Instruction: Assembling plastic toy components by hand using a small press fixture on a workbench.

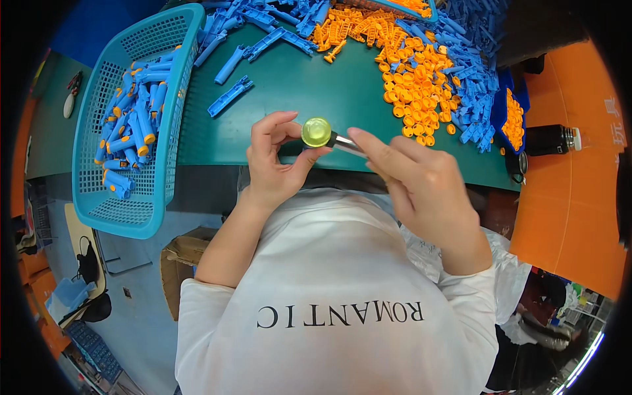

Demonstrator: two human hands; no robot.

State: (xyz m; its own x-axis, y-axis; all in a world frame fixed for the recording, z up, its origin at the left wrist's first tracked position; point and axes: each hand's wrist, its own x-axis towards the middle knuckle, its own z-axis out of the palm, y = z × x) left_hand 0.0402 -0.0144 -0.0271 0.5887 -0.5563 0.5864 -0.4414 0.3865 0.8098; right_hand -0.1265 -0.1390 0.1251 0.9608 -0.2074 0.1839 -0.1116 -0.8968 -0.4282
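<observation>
My right hand point(421, 174) grips the shiny metal handle of a small mallet point(317, 132), whose round head is translucent yellow-green with a black piece beside it. The mallet head lies between the thumb and fingers of my left hand point(273, 151), which is closed in a curl at the table's near edge. Whatever the left hand holds is mostly hidden beneath the head. On the left, a light-blue basket point(172, 131) contains several blue tubes point(141, 122) with orange ends. Loose blue half-shells point(230, 96) lie beyond my left hand.
Orange round caps point(418, 89) are heaped on the green table point(283, 79) at the right, beside a pile of blue parts point(474, 92). Small orange pieces point(355, 26) lie at the back. A black bottle point(550, 139) and a blue bin point(503, 108) sit farther right.
</observation>
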